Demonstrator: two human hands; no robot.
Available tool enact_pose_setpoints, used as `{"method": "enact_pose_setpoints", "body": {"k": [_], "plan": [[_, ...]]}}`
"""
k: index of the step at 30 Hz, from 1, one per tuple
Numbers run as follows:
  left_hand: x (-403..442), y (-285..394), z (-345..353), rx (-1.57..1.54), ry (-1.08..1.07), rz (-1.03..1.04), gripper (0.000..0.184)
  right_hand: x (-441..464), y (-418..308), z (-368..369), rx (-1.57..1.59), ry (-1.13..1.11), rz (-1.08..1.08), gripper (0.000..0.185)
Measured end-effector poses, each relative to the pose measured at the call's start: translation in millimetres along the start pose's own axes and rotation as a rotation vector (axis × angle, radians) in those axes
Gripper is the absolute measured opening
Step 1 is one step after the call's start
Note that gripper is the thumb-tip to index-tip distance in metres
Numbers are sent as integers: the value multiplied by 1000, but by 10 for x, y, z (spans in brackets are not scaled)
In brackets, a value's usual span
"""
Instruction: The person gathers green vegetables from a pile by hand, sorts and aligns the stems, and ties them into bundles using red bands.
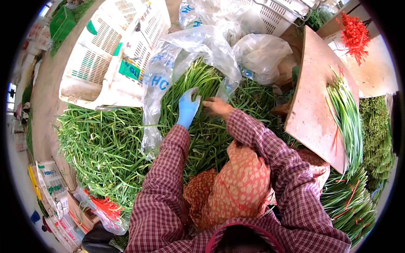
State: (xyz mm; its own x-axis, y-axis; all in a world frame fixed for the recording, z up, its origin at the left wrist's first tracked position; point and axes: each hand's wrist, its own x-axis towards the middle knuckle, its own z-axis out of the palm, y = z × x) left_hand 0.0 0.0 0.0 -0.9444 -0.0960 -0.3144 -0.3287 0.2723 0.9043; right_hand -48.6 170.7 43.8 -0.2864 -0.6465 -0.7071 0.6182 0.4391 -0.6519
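Note:
My left hand (188, 108), in a light blue glove, rests on long green chive stalks (198, 78). Its thumb and fingers are curved with a gap between them. Bare, my right hand (217, 108) reaches in from the right, fingers stretched toward the glove and a little apart, low over the same greens. I see nothing clearly held in either hand. These stalks lie in the mouth of a clear plastic bag (202, 40) with blue lettering. Loose, tangled greens (105, 143) spread around and below the bag.
White plastic crates (97, 55) stand at the back left. On the right, a tilted board (316, 97) carries a chive bunch (348, 122). Tied bunches (350, 202) lie below it. Red ties hang at upper right (353, 36) and sit at lower left (107, 208).

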Motion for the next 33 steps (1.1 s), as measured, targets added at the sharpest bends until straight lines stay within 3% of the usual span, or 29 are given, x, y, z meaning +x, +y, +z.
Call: {"method": "enact_pose_setpoints", "body": {"k": [2, 3, 5, 6, 7, 9, 10, 13, 19, 23, 24, 26, 29, 31, 33], "plan": [[-79, 59, 170, 408, 210, 198, 73, -10, 126, 32, 213, 134, -74, 80], [363, -37, 199, 413, 207, 201, 73, 305, -18, -196, 218, 135, -79, 80], [493, -17, 310, 594, 330, 190, 78, 225, -173, -201, 445, 413, -161, 79], [566, -13, 374, 652, 292, 158, 90, 267, -149, -313, 602, 411, -211, 80], [589, -32, 434, 647, 277, 143, 90, 289, -86, -401, 609, 417, -191, 80], [748, -12, 472, 817, 212, -31, 105, 369, -98, -603, 661, 518, -360, 79], [788, -19, 501, 853, 194, -114, 115, 404, -110, -696, 671, 568, -345, 80], [875, -13, 595, 1002, 199, -194, 117, 398, -124, -890, 576, 722, -396, 72], [1006, -89, 440, 1053, 191, -235, 98, 317, -133, -935, 522, 668, -431, 74], [807, -286, 215, 738, 294, 13, 78, 144, -49, -829, 327, 512, -413, 79], [710, -213, 166, 593, 303, 53, 75, 132, -7, -780, 262, 472, -387, 91], [560, -206, 137, 366, 352, 206, 68, 180, 83, -580, 183, 491, -395, 99], [321, -19, 260, 368, 425, 355, 69, 333, 142, -436, -116, 541, -365, 129], [178, 51, 371, 486, 375, 349, 77, 264, 18, -282, -7, 514, -443, 130], [15, 16, 563, 635, 456, 400, 80, 314, -1, -222, 128, 535, -509, 123]]}}
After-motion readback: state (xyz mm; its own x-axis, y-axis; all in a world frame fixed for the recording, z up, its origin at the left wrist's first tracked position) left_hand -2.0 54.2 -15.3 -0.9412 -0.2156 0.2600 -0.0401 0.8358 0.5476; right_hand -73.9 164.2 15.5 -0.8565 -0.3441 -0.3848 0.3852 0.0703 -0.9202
